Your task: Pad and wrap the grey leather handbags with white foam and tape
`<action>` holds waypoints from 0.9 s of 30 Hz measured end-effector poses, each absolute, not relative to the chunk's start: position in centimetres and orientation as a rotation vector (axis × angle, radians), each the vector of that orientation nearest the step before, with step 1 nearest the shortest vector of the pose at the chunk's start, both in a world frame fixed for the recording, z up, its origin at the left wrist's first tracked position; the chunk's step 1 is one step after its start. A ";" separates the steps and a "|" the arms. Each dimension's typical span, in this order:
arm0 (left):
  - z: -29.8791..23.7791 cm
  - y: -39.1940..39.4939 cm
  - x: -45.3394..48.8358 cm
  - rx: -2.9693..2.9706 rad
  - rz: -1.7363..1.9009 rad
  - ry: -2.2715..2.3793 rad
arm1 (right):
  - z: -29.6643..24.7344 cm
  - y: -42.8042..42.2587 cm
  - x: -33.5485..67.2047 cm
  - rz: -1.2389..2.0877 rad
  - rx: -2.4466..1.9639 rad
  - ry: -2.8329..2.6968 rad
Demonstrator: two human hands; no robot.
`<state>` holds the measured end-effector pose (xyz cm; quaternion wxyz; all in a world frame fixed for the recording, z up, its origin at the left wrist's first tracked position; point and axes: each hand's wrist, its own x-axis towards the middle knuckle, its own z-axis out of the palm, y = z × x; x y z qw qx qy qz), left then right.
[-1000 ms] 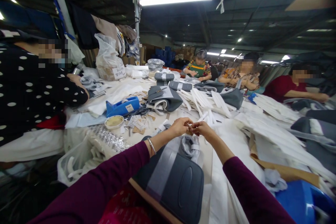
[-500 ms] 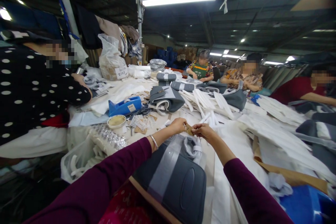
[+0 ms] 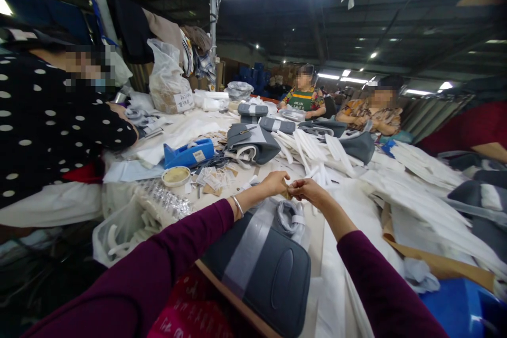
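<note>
My left hand [image 3: 275, 184] and my right hand [image 3: 307, 190] meet above the far end of a dark grey bag [image 3: 273, 269]. Between them is a small brown hang tag [image 3: 285, 189], pinched from both sides and partly hidden by the fingers. The bag lies on the table's near edge, its middle wrapped with a pale translucent band [image 3: 249, 248]. Just below my hands sits a coiled grey strap [image 3: 288, 216] in clear plastic. Left of my hands, loose tags [image 3: 214, 179] lie in a small heap.
A blue tape dispenser [image 3: 188, 153] and a round shallow tin [image 3: 176, 176] stand to the left. Beyond my hands are another grey bag [image 3: 257, 142] and white strips [image 3: 312, 148]. White sheets [image 3: 420, 200] cover the right side. Co-workers sit around the table.
The brown tag has turned and shows less of its face between my fingers. My hands have shifted slightly but stay together. The view has tilted a little downward.
</note>
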<state>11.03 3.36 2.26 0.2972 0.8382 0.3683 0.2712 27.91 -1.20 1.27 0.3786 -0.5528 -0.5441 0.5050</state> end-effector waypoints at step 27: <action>3.5 2.8 11.0 2.048 0.650 0.790 | -2.1 -7.0 29.1 0.965 -1.365 -0.727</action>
